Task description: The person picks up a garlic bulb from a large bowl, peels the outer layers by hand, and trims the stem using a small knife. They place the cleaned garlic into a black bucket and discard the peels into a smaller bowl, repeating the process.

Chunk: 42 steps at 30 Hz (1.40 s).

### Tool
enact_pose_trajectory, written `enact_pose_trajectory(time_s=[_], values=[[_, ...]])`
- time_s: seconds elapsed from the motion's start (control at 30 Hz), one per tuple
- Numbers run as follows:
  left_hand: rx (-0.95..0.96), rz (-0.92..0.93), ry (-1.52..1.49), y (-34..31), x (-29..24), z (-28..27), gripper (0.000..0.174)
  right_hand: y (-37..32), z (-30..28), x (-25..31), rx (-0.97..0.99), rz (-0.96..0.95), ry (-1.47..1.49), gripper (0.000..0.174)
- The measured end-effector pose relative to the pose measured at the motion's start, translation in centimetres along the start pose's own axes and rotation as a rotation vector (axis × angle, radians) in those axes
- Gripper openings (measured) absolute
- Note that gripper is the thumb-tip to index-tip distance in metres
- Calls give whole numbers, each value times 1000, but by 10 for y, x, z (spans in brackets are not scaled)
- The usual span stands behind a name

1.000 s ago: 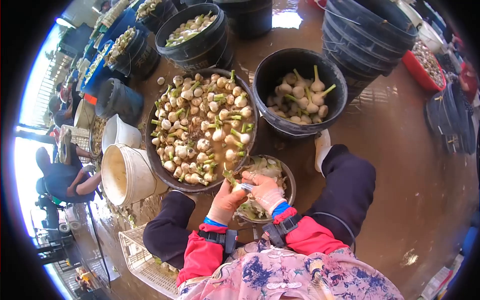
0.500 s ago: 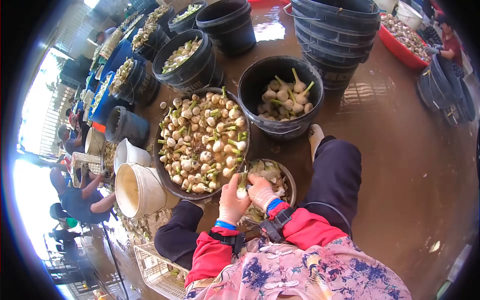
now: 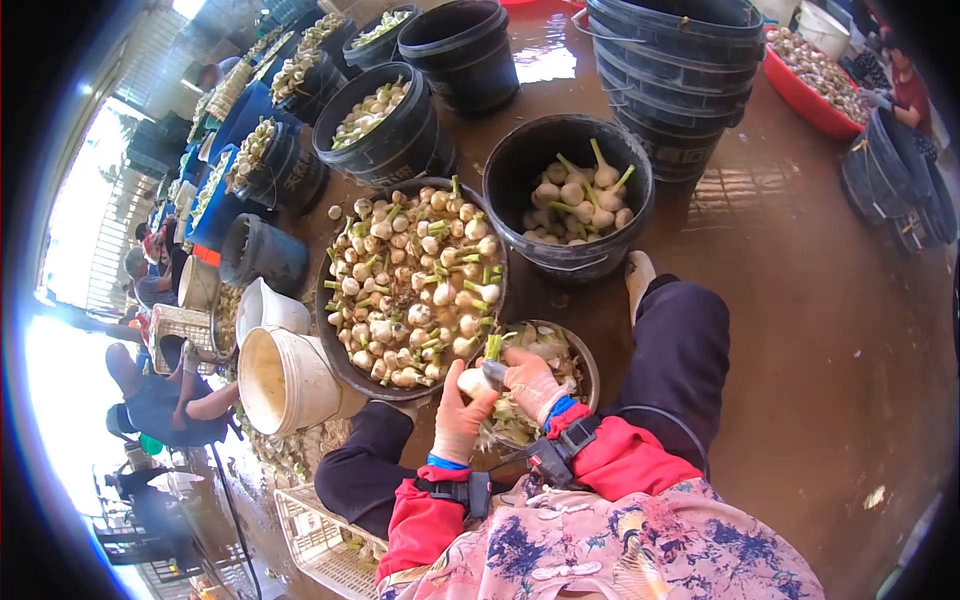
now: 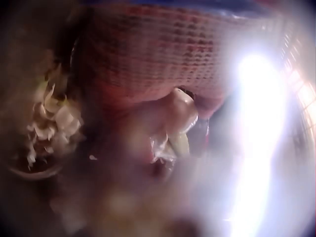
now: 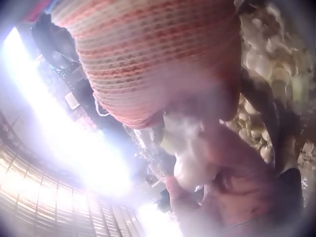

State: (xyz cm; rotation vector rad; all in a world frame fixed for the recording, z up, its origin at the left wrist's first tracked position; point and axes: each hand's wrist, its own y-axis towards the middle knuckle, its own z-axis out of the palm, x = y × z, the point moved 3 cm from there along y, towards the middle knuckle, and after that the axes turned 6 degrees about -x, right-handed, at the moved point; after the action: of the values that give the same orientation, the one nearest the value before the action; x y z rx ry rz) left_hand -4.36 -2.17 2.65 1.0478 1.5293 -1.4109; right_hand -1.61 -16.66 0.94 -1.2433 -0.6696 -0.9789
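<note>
My gloved left hand (image 3: 460,418) grips a white garlic bulb (image 3: 474,382), its short green stem pointing away from me. In the right wrist view the bulb (image 5: 192,170) shows pale and smooth between the hands. My gloved right hand (image 3: 532,384) is right beside it, fingers curled, with a short grey metal piece (image 3: 493,374) at the thumb side against the bulb. Below the hands stands a basin of peeled garlic skins (image 3: 550,345). Ahead on the left is a wide dark tub (image 3: 325,320) of garlic bulbs in brownish water.
A black bucket (image 3: 640,215) holding trimmed garlic stands ahead, right of the tub. Stacked black buckets (image 3: 680,90) rise behind it. White buckets (image 3: 290,385) and a plastic crate (image 3: 310,540) are at left. The brown floor (image 3: 820,380) looks wet. Other people work at both sides.
The head view has swung right, then settled. The bulb in my left hand has turned, its stem upright half a second ago and now slanting, with the grey metal piece over it.
</note>
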Motion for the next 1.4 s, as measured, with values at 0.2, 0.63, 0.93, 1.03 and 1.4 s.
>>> enact_pose_trajectory(time_s=[0.2, 0.63, 0.93, 1.03, 1.4], values=[[-77, 286, 80, 2, -8, 6, 81, -1, 2, -7, -30, 14, 282, 21], [144, -628, -494, 16, -38, 1, 63, -7, 2, 11, 227, -12, 504, 30], [-212, 307, -79, 5, -15, -6, 64, -9, 13, 5, 206, 62, 534, 28], [-160, 254, 78, 0, -15, -15, 76, -15, 13, 10, 263, -90, 141, 31], [215, -273, -545, -12, -9, -16, 61, 21, -8, -43, -17, 10, -187, 24]])
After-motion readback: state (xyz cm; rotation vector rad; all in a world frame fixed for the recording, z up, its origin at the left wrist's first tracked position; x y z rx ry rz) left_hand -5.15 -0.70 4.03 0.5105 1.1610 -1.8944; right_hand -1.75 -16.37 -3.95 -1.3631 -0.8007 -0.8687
